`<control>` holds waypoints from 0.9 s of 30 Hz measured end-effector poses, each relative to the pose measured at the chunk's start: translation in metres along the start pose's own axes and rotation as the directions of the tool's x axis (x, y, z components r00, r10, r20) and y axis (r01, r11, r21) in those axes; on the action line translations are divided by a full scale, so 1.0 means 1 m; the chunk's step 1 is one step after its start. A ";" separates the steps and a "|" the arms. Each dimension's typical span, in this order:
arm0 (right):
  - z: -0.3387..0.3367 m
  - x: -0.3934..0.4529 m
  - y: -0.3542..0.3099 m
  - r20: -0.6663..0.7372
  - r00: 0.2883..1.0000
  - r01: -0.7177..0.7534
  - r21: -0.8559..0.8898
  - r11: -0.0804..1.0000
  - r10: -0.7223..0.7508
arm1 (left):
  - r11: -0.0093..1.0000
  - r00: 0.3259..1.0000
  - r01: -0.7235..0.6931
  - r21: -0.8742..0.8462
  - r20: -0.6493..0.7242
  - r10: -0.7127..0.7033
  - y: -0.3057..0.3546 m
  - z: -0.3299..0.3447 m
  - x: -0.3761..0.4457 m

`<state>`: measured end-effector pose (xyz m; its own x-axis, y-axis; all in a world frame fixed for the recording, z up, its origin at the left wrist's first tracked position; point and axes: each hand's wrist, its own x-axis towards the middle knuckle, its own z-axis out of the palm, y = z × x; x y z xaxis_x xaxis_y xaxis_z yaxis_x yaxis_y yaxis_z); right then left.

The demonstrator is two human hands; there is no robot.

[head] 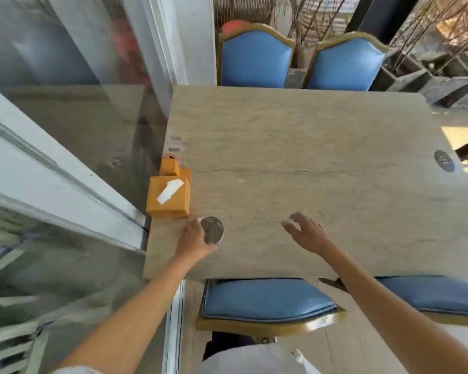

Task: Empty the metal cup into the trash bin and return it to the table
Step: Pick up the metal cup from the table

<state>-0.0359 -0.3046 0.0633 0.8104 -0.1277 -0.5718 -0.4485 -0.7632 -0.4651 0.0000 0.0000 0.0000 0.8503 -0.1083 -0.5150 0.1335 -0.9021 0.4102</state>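
Observation:
The metal cup (212, 229) stands upright near the front left corner of the stone table (308, 157), seen from above with its round mouth toward me. My left hand (193, 238) is wrapped around the cup's left side, thumb at the near rim. My right hand (305, 232) hovers over the table to the right of the cup, fingers spread, holding nothing. No trash bin is in view.
An orange tissue box (169, 197) sits just behind the cup at the table's left edge. Blue chairs stand at the far side (254, 63) and the near side (265, 300). A glass wall (65, 157) runs along the left. A dark oval plate (444, 161) lies at the right edge.

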 end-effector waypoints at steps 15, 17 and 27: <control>0.012 0.000 0.016 -0.050 0.989 -0.130 0.123 0.984 0.137 | 0.978 0.992 -0.001 0.209 -0.125 0.028 0.001 0.032 0.044; 0.010 -0.004 0.021 -0.057 0.989 -0.128 0.131 0.983 0.137 | 0.978 0.992 -0.006 0.208 -0.123 0.032 0.002 0.030 0.044; -0.022 -0.037 0.053 -0.145 0.983 -0.048 0.370 0.928 0.109 | 0.947 0.939 -0.317 0.048 -0.126 0.320 0.108 0.013 -0.011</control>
<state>-0.0810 -0.3544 0.0748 0.8025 -0.3011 -0.5151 -0.5950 -0.4671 -0.6541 -0.0009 -0.1018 0.0403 0.9055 -0.3378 -0.2570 -0.1670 -0.8402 0.5160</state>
